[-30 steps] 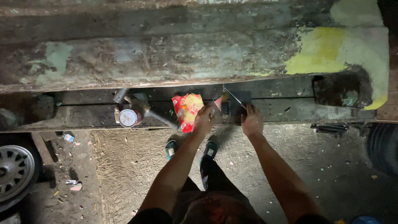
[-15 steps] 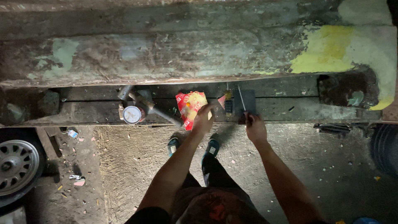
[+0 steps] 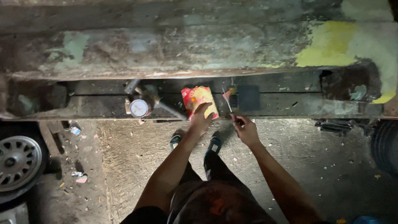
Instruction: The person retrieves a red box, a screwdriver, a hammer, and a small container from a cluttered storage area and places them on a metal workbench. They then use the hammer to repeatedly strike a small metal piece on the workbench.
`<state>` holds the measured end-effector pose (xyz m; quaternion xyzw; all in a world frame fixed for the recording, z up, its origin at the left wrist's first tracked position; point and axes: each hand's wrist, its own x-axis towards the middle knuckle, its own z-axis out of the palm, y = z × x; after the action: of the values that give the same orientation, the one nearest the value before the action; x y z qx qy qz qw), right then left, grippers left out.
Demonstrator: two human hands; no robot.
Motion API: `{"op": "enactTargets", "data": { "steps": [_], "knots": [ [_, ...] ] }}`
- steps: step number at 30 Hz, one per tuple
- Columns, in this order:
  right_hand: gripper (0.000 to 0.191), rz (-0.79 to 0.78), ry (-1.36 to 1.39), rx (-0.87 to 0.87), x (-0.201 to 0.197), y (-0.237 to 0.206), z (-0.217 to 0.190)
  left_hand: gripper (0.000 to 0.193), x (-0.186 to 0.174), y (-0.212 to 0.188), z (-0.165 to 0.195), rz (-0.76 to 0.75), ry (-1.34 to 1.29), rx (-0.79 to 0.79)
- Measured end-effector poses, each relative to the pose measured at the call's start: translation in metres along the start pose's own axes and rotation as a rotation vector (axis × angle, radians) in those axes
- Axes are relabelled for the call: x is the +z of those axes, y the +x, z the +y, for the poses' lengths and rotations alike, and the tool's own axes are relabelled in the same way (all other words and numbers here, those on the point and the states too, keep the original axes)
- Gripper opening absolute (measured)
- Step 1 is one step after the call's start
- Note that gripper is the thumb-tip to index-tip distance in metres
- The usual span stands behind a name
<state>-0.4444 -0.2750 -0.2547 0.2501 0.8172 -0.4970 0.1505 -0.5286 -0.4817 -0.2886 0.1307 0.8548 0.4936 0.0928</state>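
Note:
My left hand (image 3: pixel 200 120) rests on a red and yellow packet (image 3: pixel 198 99) lying on a dark ledge (image 3: pixel 290 105) below a worn, flaking panel. My right hand (image 3: pixel 244 129) pinches the lower end of a thin metal rod (image 3: pixel 226 101) that slants up toward a small dark box (image 3: pixel 247 98) on the same ledge. A small orange-tipped tool stands just left of that box. My feet in dark shoes (image 3: pixel 214 145) are on the concrete floor below.
A round pressure gauge with fittings (image 3: pixel 139 107) and a grey pipe sit on the ledge to the left. A car wheel (image 3: pixel 16 159) is at the lower left and a dark tyre (image 3: pixel 384 145) at the right. Litter scraps lie on the floor.
My left hand has moved off the area beside the box and down onto the packet. My right hand has drawn back slightly, with the thin rod still in its fingers.

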Motion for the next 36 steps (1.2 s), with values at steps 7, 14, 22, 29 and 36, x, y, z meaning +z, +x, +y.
{"op": "enactTargets", "data": {
  "steps": [7, 14, 22, 29, 36],
  "knots": [
    [0.016, -0.242, 0.564, -0.112, 0.035, -0.001, -0.03, 0.033, -0.009, -0.008, -0.006, -0.178, -0.384, -0.208],
    [0.018, -0.302, 0.602, -0.156, 0.065, -0.013, -0.067, 0.027, -0.03, -0.012, -0.01, -0.163, -0.533, -0.213],
    [0.026, -0.217, 0.316, -0.203, 0.091, -0.005, -0.079, 0.033, -0.061, -0.02, -0.018, -0.165, -0.718, -0.365],
    [0.028, -0.107, 0.001, -0.491, 0.108, 0.002, -0.084, 0.025, -0.108, -0.043, -0.05, -0.137, -0.625, -0.436],
    [0.036, -0.061, -0.249, -0.622, 0.154, 0.004, -0.113, 0.025, -0.154, -0.09, -0.095, -0.103, -0.652, -0.314]
  ]
}}
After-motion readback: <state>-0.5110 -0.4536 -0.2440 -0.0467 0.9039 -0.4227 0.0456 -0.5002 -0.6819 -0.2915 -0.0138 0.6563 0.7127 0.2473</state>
